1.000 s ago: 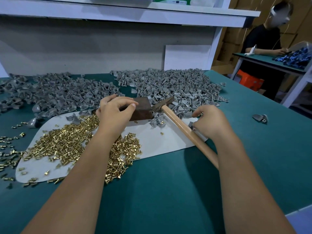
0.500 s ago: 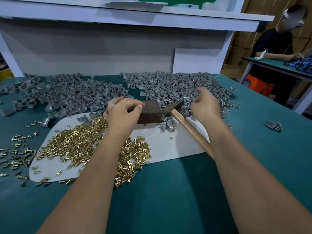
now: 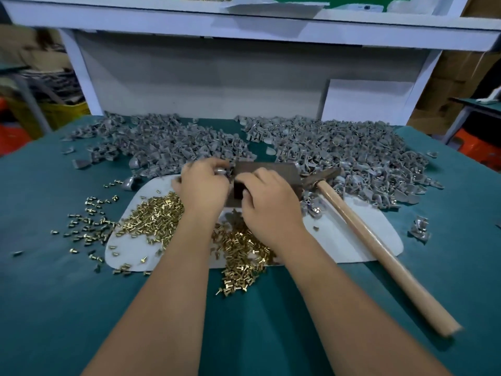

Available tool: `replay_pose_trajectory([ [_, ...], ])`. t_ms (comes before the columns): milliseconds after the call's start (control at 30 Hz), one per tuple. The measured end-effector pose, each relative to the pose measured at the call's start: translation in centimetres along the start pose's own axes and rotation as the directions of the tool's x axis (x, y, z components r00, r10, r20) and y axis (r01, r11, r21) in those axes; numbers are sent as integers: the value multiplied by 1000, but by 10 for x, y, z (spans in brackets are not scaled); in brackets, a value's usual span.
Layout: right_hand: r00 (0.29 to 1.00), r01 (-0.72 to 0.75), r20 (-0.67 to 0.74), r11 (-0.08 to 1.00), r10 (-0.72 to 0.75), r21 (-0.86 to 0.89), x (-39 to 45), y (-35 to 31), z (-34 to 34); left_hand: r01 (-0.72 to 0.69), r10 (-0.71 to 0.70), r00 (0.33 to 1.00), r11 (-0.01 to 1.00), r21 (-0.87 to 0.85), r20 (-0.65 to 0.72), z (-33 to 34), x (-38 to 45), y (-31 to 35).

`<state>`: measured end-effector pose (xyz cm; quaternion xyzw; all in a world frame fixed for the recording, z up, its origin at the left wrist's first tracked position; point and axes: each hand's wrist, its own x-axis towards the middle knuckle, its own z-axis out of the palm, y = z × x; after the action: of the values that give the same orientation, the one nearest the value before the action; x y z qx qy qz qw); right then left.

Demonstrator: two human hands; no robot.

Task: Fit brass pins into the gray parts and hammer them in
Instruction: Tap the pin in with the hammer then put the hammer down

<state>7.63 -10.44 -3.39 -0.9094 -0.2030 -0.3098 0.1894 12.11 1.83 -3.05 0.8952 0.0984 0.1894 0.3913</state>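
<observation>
My left hand (image 3: 203, 188) is at the left end of a brown metal block (image 3: 271, 170) and pinches a gray part (image 3: 221, 171) at its fingertips. My right hand (image 3: 271, 206) is curled over the block's front left corner, its thumb against the block's side. Whether it holds anything is hidden. Brass pins (image 3: 157, 215) lie heaped on a white mat (image 3: 352, 240), and more pins (image 3: 241, 256) spill under my right wrist. A wooden-handled hammer (image 3: 379, 248) lies loose on the mat to the right, its head beside the block.
Two big heaps of gray parts (image 3: 168, 142) (image 3: 347, 150) cover the back of the green table (image 3: 271, 321). Stray pins (image 3: 86, 226) lie scattered at the left. A few gray parts (image 3: 419, 229) sit at the right. A white shelf frame (image 3: 244, 25) stands behind.
My right hand left the hammer handle, reached into the right gray heap, then came back to the block beside my left hand. The hammer stayed lying on the mat.
</observation>
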Motion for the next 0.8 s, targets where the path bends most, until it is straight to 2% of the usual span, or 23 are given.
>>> replay_pose_trajectory([
  [67, 999, 36, 7, 999, -36, 27, -3, -2, 1, 23, -19, 1000, 969, 248, -18, -7, 6, -9],
  [100, 999, 33, 9, 998, -34, 45, -3, -2, 1, 58, -61, 998, 950, 307, 3, -10, 9, -14],
  [200, 999, -4, 50, 997, 0, 76, -4, -2, -1, 121, -177, 977, 921, 371, 119, -19, 16, -28],
  [267, 996, -12, 93, 995, 3, 96, -5, -3, -2, 115, -174, 976, 922, 369, 129, -19, 17, -30],
  [400, 969, -7, 247, 994, -22, 113, -6, -8, 0, 97, -122, 991, 943, 319, 61, -19, 18, -30],
  [500, 946, 26, 322, 998, -44, 60, -7, -15, 3, 66, -72, 997, 977, 201, 21, -20, 19, -33],
  [600, 925, 60, 375, 998, -61, 13, -8, -20, 6, 29, -27, 999, 993, 112, -20, -19, 18, -34],
  [667, 922, 53, 382, 997, -68, 51, -8, -23, 5, -12, 15, 997, 999, 48, -72, -19, 19, -33],
  [733, 920, 39, 384, 995, -71, 90, -6, -24, 3, -59, 50, 990, 996, -65, -129, -17, 19, -28],
  [800, 919, 43, 387, 995, -76, 93, -5, -26, 4, -70, 40, 991, 969, -239, -128, -13, 17, -20],
])
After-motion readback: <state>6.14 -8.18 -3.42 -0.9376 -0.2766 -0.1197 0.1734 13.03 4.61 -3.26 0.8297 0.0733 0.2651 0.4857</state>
